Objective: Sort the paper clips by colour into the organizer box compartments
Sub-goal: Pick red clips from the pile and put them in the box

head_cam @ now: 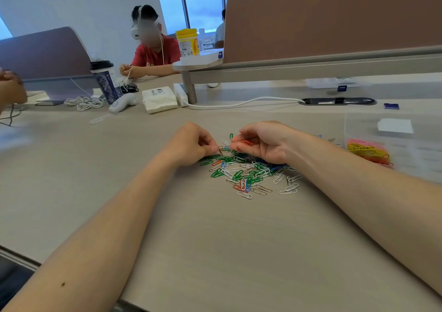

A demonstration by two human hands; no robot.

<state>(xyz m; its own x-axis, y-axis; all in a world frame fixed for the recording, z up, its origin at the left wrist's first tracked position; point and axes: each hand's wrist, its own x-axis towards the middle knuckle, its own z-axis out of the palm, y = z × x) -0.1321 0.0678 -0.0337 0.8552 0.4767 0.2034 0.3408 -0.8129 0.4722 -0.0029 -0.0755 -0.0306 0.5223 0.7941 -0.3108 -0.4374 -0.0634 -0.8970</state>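
yellow-lidded jar (187,42), patterned cup (105,81), napkin pack (159,100).

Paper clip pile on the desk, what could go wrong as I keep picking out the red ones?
1. The right hand cups several red clips loosely; some might drop back into the pile on the way to the organizer box.
2. The left hand pinches a single red clip at the tangled pile's edge; lifting it may drag neighbouring green clips along.

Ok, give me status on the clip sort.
Left hand pinches a red clip at the pile. Right hand holds red clips. Organizer box at right, unobstructed.
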